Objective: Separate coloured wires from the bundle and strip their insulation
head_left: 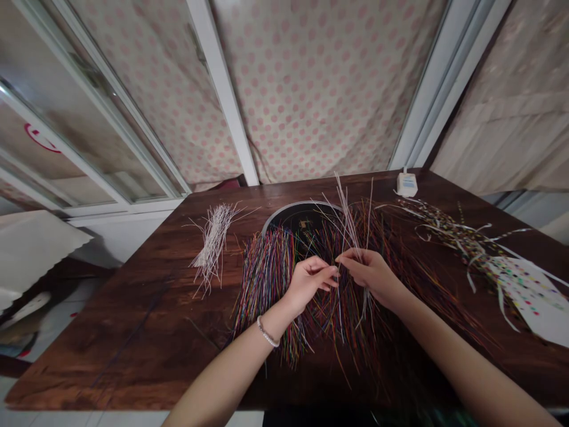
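Head view, right grip: My right grip (372, 275) is closed on a sparse bunch of white strands (350, 220), their upper ends fanning above my fingers and their lower ends trailing below; clasped partway along, they presumably stay gathered while the thumb and forefinger can work at the tips.
Left grip: My left grip (312, 280) has its thumb and fingers drawn near each other, just beside the right fingertips; I cannot tell whether they close on a strand. Bringing both sets of fingertips together probably suits so fine a material.
Multicoloured strands: A dense spread (265, 274) lies below and around both grips, mostly with its lengths running toward me, likely so that single strands stay within reach.
Black disc: A round disc with a pale rim (290, 217) lies at the far side of the spread, partly covered by it.
White pile: A loose heap (212, 242) rests to my left on the brown worktop (146, 296), well apart from the coloured spread, perhaps to keep the colours unmixed.
Right margin: Dotted strips (448, 230) and a white sheet with coloured dots (531, 290) lie beyond my right forearm, apparently clear of the handling area.
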A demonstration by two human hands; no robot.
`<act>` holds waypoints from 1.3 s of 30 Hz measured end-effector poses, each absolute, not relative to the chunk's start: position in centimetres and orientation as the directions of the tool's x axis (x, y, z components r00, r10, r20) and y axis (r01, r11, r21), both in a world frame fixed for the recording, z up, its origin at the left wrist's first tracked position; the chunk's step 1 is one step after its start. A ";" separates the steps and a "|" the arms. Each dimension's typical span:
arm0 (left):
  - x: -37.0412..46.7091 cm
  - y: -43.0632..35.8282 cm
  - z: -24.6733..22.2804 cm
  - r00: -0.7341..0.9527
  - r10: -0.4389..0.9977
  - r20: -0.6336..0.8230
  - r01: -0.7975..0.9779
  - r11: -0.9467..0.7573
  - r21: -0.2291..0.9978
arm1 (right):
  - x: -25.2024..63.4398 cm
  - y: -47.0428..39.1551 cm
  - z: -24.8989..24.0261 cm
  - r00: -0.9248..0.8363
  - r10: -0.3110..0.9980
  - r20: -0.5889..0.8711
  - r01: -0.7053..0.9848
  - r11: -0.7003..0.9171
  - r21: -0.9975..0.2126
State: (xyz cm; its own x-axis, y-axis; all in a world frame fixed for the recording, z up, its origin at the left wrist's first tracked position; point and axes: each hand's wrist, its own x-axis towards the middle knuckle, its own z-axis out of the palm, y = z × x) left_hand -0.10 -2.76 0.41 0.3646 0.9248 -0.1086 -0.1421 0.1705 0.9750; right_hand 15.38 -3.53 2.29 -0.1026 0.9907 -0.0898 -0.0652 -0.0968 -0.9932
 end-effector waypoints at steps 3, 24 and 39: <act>-0.1 -2.7 0.4 0.362 0.926 -0.109 -0.171 0.180 0.969 | 16.0 -3.5 2.5 -0.174 0.979 -0.109 -0.223 -0.147 -0.964; 0.0 -2.7 0.0 0.393 0.911 -0.125 -0.252 0.237 0.938 | 14.9 -3.1 0.9 -0.183 0.980 -0.081 -0.069 -0.095 -0.993; -0.4 -2.8 0.7 0.441 0.897 0.024 -0.255 0.100 0.962 | 13.4 -4.4 0.5 -0.580 0.807 -0.111 0.196 0.005 -0.981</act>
State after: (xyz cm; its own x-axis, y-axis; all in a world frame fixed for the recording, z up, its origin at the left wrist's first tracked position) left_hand -0.36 -2.77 0.71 0.4405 0.8974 0.0237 -0.2554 0.1000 0.9617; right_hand 13.37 -4.36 0.48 -0.5797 0.8072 -0.1115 0.1960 0.0053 -0.9806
